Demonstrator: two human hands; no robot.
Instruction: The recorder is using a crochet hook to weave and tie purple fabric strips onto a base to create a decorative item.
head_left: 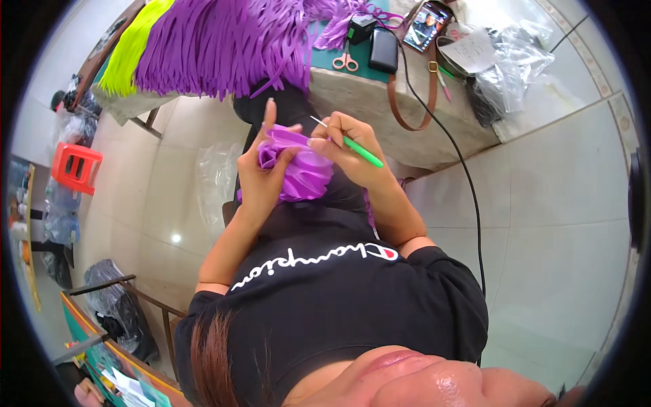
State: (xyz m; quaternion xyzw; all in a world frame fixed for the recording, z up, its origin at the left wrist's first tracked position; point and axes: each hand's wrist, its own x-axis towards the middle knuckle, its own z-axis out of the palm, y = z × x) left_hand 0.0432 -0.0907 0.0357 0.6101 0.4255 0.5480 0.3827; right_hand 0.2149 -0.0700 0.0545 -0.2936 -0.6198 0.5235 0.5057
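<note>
A pale bench (380, 105) stretches across the far side, heaped with long purple fringe (224, 47); a smaller yellow-green fringe (132, 44) lies at its left. A gathered purple piece (308, 178) is above the person's lap — between the hands. The left hand (263, 163) is clamped on it, index finger raised. The right hand (349, 146), just beside, has its fingers curled round a slim green-handled tool (365, 152) — its thin metal tip pointing up and left.
</note>
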